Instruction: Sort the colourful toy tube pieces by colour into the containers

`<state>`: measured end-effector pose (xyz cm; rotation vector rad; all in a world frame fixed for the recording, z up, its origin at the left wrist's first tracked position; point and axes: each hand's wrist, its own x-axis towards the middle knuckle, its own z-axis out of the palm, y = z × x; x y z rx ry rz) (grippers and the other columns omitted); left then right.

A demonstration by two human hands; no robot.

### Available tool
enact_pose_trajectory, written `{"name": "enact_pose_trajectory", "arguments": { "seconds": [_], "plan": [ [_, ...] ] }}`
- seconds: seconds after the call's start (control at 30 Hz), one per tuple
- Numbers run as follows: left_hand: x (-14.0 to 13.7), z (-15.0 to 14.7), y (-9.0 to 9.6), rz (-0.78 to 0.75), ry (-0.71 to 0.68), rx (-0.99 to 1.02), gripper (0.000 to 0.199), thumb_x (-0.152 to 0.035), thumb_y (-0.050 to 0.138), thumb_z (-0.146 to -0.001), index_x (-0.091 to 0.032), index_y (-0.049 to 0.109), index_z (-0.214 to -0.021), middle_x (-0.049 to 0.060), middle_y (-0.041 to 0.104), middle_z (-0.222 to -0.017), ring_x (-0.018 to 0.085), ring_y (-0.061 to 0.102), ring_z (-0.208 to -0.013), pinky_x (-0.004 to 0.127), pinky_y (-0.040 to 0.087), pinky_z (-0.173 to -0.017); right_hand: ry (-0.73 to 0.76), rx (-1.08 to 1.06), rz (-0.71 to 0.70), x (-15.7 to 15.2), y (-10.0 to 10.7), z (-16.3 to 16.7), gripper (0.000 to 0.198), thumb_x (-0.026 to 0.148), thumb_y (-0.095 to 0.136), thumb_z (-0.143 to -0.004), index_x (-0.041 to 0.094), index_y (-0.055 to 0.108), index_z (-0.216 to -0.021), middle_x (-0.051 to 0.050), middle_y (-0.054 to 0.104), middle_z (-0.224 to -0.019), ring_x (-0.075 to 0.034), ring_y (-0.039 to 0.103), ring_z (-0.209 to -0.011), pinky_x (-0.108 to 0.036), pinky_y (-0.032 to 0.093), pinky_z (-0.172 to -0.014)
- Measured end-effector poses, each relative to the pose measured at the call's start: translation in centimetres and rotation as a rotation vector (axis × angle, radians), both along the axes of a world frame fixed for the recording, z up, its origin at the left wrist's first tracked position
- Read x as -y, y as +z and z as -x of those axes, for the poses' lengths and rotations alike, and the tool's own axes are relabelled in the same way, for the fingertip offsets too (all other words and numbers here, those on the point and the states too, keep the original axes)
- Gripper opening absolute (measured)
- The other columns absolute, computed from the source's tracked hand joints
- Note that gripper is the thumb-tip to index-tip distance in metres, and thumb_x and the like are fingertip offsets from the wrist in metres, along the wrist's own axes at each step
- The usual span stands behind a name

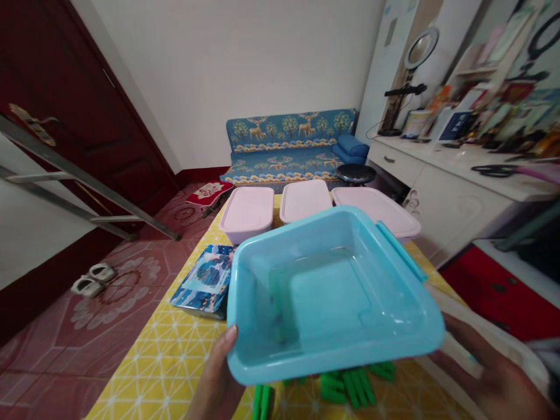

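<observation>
**Light-blue tub (328, 291) tilted in the hands above a yellow-clothed table**

Head-camera view. The tub, rectangular with rounded corners, is raised over the near part of the table, its interior turned toward the viewer. The left hand (221, 370) is clamped on its near left corner, the thumb lying against the rim and the palm below. The right hand (494, 367) is at the near right corner with its fingers spread apart; because the fingertips pass behind the rim, whether they grip the tub cannot be told. A handle (400, 251) runs along the right side of the tub.

Below the near rim, several short green pieces (359, 386) lie on the yellow tablecloth (161, 367), one group near the left hand. Left of the tub is a blue printed box (205, 280). Beyond it stand three pink-lidded containers, in a row: left (248, 210), middle (305, 198) and right (376, 209). A pale object (503, 335) lies beside the right hand.

Background: a deer-patterned sofa (280, 166) against the wall, a dark round stool (355, 173) before it, and a white cabinet (455, 198) at right.
</observation>
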<state>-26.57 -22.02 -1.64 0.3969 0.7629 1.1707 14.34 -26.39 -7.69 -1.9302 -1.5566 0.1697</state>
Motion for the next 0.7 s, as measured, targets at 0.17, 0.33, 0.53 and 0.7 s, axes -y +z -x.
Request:
{"name": "enact_pose_trajectory", "arguments": {
  "seconds": [0.17,0.33,0.53,0.7],
  "plan": [
    [-0.5,0.4,0.5,0.008,0.06,-0.102,0.03,-0.036,0.074,-0.075,-0.014,0.077,-0.095,0.006,0.076,-0.069,0.021,0.07,-0.054,0.025,0.056,-0.049,-0.085,0.169,0.073,2.2,-3.7,-8.4,0.049,0.05,0.057,-0.079,0.023,0.063,-0.12,-0.017,0.062,-0.129,-0.037,0.057,-0.12,-0.047,0.045,-0.103],
    [-0.2,-0.5,1.0,0.054,0.095,-0.169,0.042,-0.039,0.079,-0.069,-0.015,0.075,-0.103,0.008,0.078,-0.083,0.028,0.074,-0.076,0.021,0.051,-0.042,0.139,0.168,0.167,3.1,-4.2,-6.9,0.037,0.039,0.073,-0.066,0.033,0.072,-0.102,-0.012,0.07,-0.112,-0.035,0.065,-0.106,-0.045,0.054,-0.091],
    [0.0,-0.5,0.7,0.056,0.028,-0.178,0.042,-0.036,0.075,-0.076,-0.012,0.073,-0.109,0.006,0.075,-0.067,0.017,0.064,-0.045,0.023,0.051,-0.044,0.139,0.209,0.163,3.4,-3.5,-2.0,0.031,0.041,0.067,-0.063,0.022,0.072,-0.087,-0.012,0.075,-0.09,-0.035,0.072,-0.083,-0.045,0.061,-0.073],
    [-0.2,-0.9,0.4,0.047,0.058,-0.199,0.046,-0.04,0.075,-0.074,-0.014,0.072,-0.111,0.008,0.077,-0.08,0.023,0.072,-0.065,0.029,0.059,-0.063,0.133,0.25,0.161,3.7,-3.8,-2.7,0.025,0.039,0.056,-0.071,0.023,0.069,-0.085,-0.008,0.074,-0.085,-0.03,0.073,-0.074,-0.041,0.061,-0.062]
  ]
}}
